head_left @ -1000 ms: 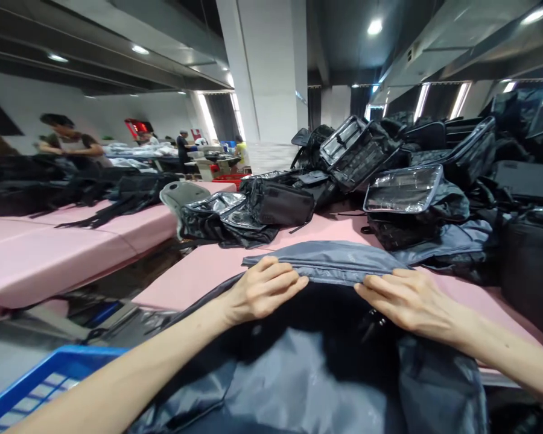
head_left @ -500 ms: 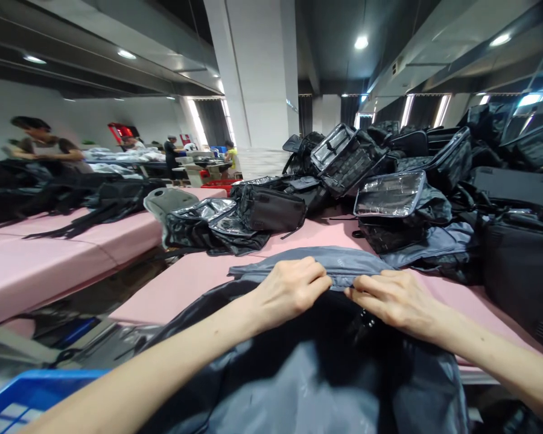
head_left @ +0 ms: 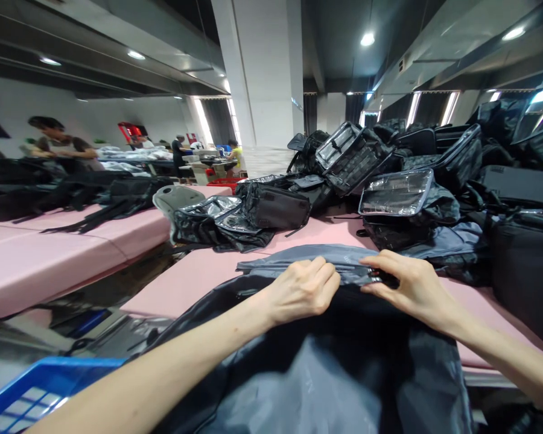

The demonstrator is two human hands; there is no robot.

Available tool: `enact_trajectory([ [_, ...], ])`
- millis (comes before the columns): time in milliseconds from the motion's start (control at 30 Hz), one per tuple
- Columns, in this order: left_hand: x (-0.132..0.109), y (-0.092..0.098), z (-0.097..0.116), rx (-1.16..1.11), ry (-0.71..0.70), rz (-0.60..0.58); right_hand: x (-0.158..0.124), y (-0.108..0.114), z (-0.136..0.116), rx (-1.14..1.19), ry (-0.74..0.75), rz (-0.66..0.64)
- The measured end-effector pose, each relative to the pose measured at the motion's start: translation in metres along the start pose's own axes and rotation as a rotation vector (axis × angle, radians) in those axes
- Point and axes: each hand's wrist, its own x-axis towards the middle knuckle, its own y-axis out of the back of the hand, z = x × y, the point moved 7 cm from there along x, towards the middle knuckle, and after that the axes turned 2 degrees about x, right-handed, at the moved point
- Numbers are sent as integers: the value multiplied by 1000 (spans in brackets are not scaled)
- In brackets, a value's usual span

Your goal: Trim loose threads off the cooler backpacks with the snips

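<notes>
Roughly, bag edge [head_left: 352, 273] runs L–R, L hand [head_left: 305, 286] clamped on it. R hand [head_left: 409, 284] nearer shiny bit [head_left: 374, 275], thumb & finger parted; grip unclear.

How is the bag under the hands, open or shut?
Open: below the left hand and right hand, the bag gapes toward the camera, showing gray lining.

bare forearms [head_left: 163, 380] and bare hands [head_left: 305, 286]
</notes>
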Motion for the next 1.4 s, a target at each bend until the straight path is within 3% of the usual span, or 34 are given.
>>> enact_trajectory([
  [167,-3,-1,-8,-75,94,56,2,2,3,-56,-88,12],
  [533,-8,5,-9,-121,111,161,4,-1,-7,-103,44,25],
  [733,-16,9,-26,-325,271,205,12,-2,-3,42,-79,-24],
  [933,-21,12,-32,-517,280,151,28,-18,-24,-39,53,-67],
  [1133,-26,9,-39,-635,341,125,30,-21,-23,73,35,-75],
  [1400,-25,5,-47,-810,456,56,35,-27,-34,2,119,-97],
])
